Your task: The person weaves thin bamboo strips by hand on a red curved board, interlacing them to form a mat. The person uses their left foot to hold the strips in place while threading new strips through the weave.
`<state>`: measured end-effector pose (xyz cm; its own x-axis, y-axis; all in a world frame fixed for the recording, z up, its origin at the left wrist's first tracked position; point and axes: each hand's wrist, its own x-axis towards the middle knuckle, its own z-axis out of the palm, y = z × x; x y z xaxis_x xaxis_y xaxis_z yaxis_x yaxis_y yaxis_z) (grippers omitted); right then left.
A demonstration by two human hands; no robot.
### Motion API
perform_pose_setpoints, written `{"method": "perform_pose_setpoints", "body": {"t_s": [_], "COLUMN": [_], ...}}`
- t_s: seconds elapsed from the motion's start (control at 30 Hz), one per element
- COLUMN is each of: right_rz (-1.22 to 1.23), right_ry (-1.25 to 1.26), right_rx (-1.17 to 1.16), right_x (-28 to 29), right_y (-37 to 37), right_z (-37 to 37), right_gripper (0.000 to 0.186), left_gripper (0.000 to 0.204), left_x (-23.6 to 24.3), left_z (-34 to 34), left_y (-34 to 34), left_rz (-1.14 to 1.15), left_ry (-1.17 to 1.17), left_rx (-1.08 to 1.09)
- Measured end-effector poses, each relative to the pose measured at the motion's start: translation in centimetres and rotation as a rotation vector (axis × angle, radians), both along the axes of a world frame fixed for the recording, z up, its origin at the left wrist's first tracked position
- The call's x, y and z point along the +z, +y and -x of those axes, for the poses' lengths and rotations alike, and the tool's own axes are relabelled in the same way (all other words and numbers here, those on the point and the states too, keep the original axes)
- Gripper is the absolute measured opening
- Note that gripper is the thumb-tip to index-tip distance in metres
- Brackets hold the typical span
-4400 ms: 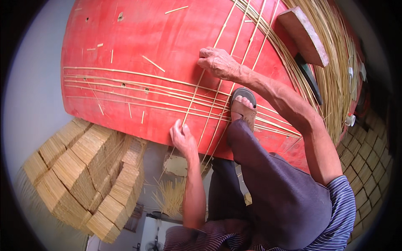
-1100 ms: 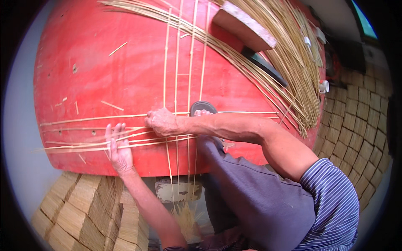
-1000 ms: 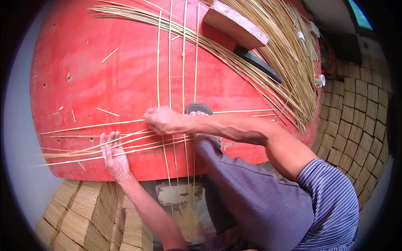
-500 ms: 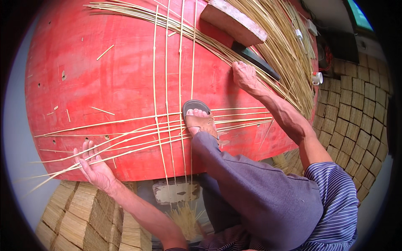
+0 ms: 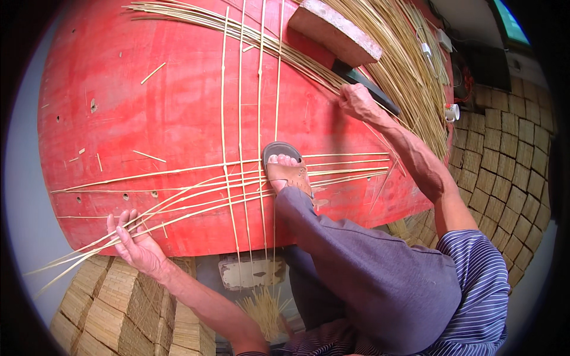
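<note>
Thin bamboo strips lie crossed on a red board [image 5: 148, 113]; several run lengthwise [image 5: 223, 107] and several run sideways [image 5: 338, 162]. My left hand [image 5: 141, 250] is at the board's near left edge, thumb over a few sideways strips [image 5: 184, 204], holding their left ends together. My sandalled foot [image 5: 287, 169] presses on the crossing strips. At the upper right, my right hand [image 5: 359, 102] is closed at the edge of a bundle of strips [image 5: 297, 62], apparently pinching some; its fingertips are partly hidden.
A brick [image 5: 335, 32] weighs down the bundle beside a black flat bar [image 5: 374, 92]. A thick heap of strips [image 5: 409, 77] lies at the right, with a white cup [image 5: 452, 112] near the board's edge. Stacked tied bundles [image 5: 504, 154] stand right and lower left.
My left hand has drawn the sideways strips' loose ends closer together. My right hand has shifted slightly right along the bundle. The foot stays on the strips.
</note>
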<state>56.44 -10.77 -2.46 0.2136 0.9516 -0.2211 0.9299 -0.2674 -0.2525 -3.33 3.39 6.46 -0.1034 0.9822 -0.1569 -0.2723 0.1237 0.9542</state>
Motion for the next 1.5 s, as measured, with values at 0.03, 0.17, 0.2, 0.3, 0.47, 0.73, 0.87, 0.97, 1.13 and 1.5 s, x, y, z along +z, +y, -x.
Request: {"method": "perform_pose_setpoints", "body": {"t_s": [0.03,0.17,0.2,0.3,0.47,0.73,0.87,0.97,1.13,1.5], "right_rz": [-0.010,-0.069,-0.067,-0.171,-0.346,-0.345,-0.144,-0.290,-0.020,-0.010], "right_ry": [0.021,0.005,0.025,0.110,0.259,0.506,0.230,-0.026,-0.357,-0.085], "right_rx": [-0.048,-0.158,-0.242,-0.259,0.094,0.174,0.105,0.251,0.055,-0.076], "right_x": [0.3,3.0,3.7,4.7,8.7,10.2,10.8,4.9,3.2,0.9], "right_y": [-0.1,-1.0,-1.8,-2.2,8.5,22.9,18.0,10.4,-2.4,-3.2], "right_z": [0.1,-1.7,-2.0,-1.9,5.9,12.1,8.2,4.4,-0.9,-2.2], "right_gripper": [0.006,0.009,0.009,0.006,0.010,0.025,0.019,0.008,0.012,0.020], "left_gripper": [0.040,0.040,0.039,0.039,0.040,0.040,0.041,0.045,0.056,0.072], "left_x": [0.1,0.5,-0.6,-0.5,-0.2,-0.6,-0.5,-0.3,-0.2,1.1], "left_z": [0.3,-0.1,-0.6,-0.9,1.0,-1.3,-0.9,1.6,-1.4,-0.9], "left_y": [-0.1,0.3,0.3,0.7,0.3,0.9,0.9,0.4,1.0,1.3], "left_rz": [0.006,0.017,0.038,0.040,-0.029,-0.015,-0.009,-0.032,0.008,0.061], "left_ry": [0.005,-0.004,-0.016,-0.010,0.021,0.048,0.050,0.014,-0.035,-0.208], "left_rx": [0.003,0.038,0.044,0.038,0.015,-0.036,-0.026,0.014,0.123,0.156]}}
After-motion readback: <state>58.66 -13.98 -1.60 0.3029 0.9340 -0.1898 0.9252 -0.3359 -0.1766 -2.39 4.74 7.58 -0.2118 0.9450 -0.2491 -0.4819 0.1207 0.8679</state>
